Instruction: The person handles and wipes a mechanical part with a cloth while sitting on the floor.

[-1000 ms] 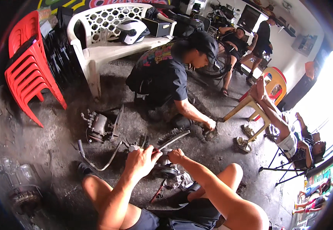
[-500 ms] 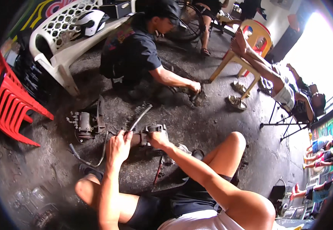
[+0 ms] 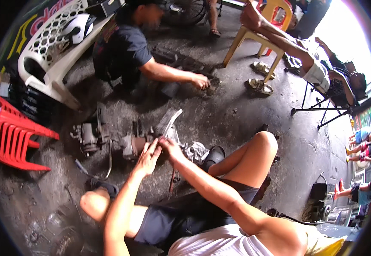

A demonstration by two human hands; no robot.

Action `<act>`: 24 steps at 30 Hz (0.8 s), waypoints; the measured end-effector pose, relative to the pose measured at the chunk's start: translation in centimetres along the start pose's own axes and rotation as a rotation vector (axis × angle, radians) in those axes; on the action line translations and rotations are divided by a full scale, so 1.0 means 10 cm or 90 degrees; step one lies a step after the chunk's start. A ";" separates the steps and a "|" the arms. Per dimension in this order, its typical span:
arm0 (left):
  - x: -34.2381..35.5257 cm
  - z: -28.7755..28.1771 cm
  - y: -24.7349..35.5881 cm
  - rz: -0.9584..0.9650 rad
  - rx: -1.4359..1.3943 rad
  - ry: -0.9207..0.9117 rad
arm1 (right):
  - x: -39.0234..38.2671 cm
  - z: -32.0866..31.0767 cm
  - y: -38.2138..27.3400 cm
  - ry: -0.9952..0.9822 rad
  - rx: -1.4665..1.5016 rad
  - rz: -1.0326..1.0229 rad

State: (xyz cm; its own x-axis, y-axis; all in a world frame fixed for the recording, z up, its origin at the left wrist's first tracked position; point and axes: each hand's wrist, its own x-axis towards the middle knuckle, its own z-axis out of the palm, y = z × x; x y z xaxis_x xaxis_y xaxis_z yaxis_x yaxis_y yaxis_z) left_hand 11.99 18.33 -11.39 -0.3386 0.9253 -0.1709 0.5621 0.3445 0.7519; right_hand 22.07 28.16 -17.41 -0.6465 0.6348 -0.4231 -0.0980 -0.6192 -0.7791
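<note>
My left hand [image 3: 148, 160] and my right hand [image 3: 172, 150] come together in front of my crossed legs, closed around the near end of a pale metal tube [image 3: 172, 119], whose far end is smeared by motion. The exact grip is hard to make out. Just left of my hands lies a greasy metal engine assembly [image 3: 132, 147] with a cylindrical part. Behind my right hand is a crumpled pale rag [image 3: 196, 152]. A bent metal pipe [image 3: 108, 164] lies farther left on the dark floor, near another metal engine part [image 3: 88, 138].
A co-worker [image 3: 121, 51] crouches ahead, one hand on a dark part. Red stacked chairs [image 3: 14, 141] and a white bench [image 3: 40, 64] with a helmet stand left. A reclining person [image 3: 335, 77] rests feet on a tan chair [image 3: 245, 32], above sandals [image 3: 260, 85]. Engine parts [image 3: 44, 234] lie lower left.
My hands and the tube have swung rightward off the engine assembly, and the tube has blurred. The co-worker's hand stays low at the dark part. The whole view has shifted.
</note>
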 end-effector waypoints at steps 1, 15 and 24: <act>-0.03 -0.08 0.00 -0.027 -0.050 -0.024 | 0.05 -0.08 -0.03 0.027 -0.090 -0.024; 0.46 0.52 -0.51 -0.062 0.317 -0.057 | 0.12 -1.12 0.03 0.385 -0.444 -0.083; 0.34 0.95 -0.86 -0.059 0.407 -0.126 | -0.04 -0.87 0.09 0.159 -0.733 -0.084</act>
State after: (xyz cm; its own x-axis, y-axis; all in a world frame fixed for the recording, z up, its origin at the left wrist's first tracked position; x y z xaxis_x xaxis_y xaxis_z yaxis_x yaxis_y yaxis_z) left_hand 13.21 20.01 -24.49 -0.2966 0.8779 -0.3759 0.8941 0.3935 0.2136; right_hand 28.82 31.43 -21.95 -0.5037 0.8145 -0.2880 0.6684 0.1563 -0.7272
